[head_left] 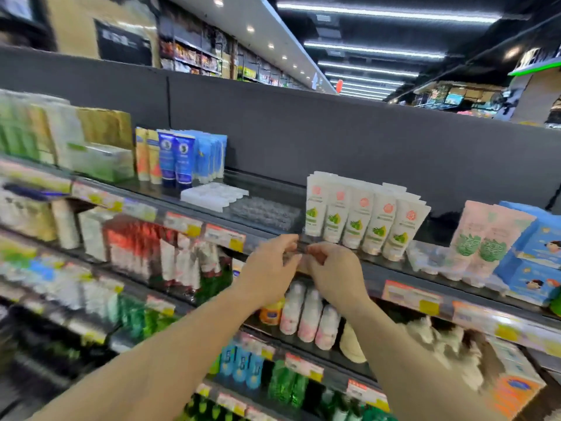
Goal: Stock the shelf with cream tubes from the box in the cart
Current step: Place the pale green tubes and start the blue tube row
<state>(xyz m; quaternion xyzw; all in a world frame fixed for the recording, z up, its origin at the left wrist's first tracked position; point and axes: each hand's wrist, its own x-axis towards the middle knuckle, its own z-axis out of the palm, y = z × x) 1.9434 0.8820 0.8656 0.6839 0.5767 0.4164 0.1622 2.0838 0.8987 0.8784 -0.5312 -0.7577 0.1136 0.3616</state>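
Both hands, left hand (268, 270) and right hand (332, 273), pinch something unclear at the shelf (394, 270) edge.

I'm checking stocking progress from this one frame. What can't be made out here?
- Cart and box: out of the head view.
- What the left hand and right hand hold at the shelf edge: hidden by fingers, blurred.
- Price labels: too blurred.
- White cream tubes: print too small.
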